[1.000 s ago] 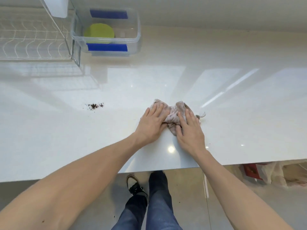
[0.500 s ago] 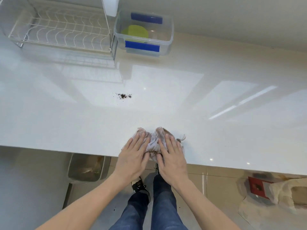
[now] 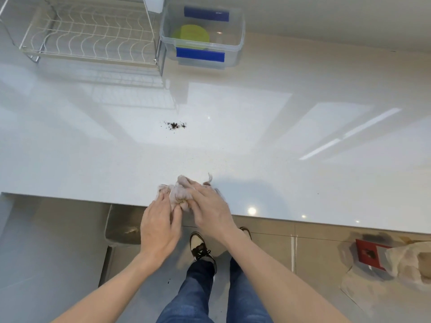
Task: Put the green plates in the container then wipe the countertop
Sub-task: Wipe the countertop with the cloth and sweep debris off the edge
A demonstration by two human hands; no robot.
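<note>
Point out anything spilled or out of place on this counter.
A small pile of dark crumbs lies on the white countertop, beyond the cloth under both hands. Nothing else stands out.

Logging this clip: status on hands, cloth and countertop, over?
Both hands, left hand and right hand, bunching cloth at countertop front edge. Green plates in container. Crumbs unwiped.

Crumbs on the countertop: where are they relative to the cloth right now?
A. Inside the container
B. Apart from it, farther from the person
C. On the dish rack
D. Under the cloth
B: the crumbs lie on the bare countertop, well beyond the cloth that both hands hold at the near edge.
</note>
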